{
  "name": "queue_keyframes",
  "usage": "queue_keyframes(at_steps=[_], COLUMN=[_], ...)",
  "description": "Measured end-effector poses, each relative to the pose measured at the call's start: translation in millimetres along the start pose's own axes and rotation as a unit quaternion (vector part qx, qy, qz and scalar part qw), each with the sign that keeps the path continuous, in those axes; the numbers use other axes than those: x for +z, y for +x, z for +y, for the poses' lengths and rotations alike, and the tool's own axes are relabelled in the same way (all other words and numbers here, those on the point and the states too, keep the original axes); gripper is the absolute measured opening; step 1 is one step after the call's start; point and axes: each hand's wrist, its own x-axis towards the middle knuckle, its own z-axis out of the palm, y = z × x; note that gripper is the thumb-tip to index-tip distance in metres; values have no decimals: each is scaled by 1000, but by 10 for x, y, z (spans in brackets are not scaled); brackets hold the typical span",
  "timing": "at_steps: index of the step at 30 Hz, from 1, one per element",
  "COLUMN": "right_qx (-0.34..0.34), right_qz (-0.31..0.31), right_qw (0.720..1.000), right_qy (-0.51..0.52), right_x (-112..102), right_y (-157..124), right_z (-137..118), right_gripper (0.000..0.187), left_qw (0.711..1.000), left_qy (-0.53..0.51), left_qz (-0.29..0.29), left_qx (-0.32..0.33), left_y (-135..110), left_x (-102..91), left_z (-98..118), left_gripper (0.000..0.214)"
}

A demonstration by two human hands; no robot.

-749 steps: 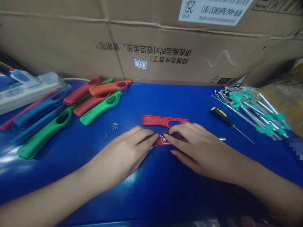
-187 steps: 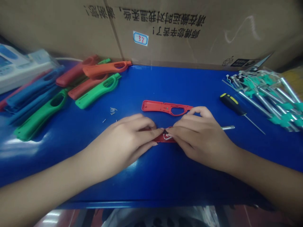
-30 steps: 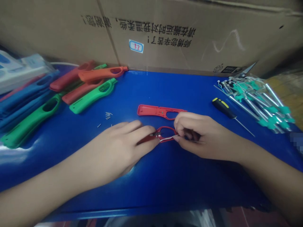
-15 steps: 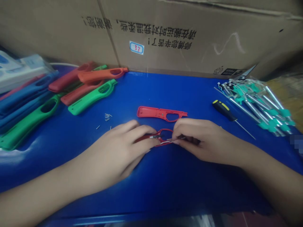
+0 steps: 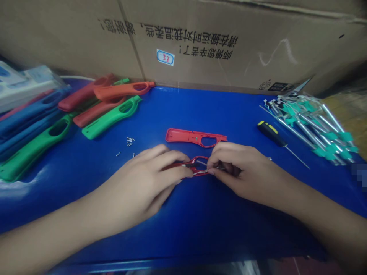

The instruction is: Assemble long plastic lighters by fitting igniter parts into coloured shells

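Clamping its fingers on an open red handle shell (image 5: 196, 157), the left hand (image 5: 151, 178) rests on the blue table (image 5: 200, 225); the right hand (image 5: 241, 168) pinches a white wire (image 5: 201, 172) at the shell's loop. Beyond lie small screws (image 5: 130, 141), another red half (image 5: 183, 136), then a cardboard box (image 5: 200, 72).

The left hand (image 5: 155, 175) covers much of the lower red casing (image 5: 200, 157), while the fingers of the right hand (image 5: 241, 168) hide its right tip and one end of the white wire (image 5: 200, 171). The white block (image 5: 25, 86) is blurred and cut by the left edge. The tiny metal pins (image 5: 129, 141) are too small to show any thread.
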Motion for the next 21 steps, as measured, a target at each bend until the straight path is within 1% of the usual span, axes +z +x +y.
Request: queue_keyframes(at_steps=[4,8,11,17,21], right_qx=[1,-33,-42,-18,-17], right_qz=[3,-16,-18,-23,-17], right_qw=[1000,999,999,1000,1000], right_qy=[24,16,10,11,11], right_x=[-17,-50,-40,5,19], right_y=[9,12,13,6,-7], right_z=[6,-1,-2,11,10], right_gripper=[11,13,16,17,14], left_qw=[1000,1000,1000,998,996], left_qy=[-9,-5,-9,-47,-74], left_qz=[13,4,0,13,18], left_qx=[-4,-12,-21,-42,-52], left_y=[6,6,-1,8,20], left_x=[10,30,45,64,74], left_z=[17,15,19,48,58], left_gripper=[31,40,45,43,41])
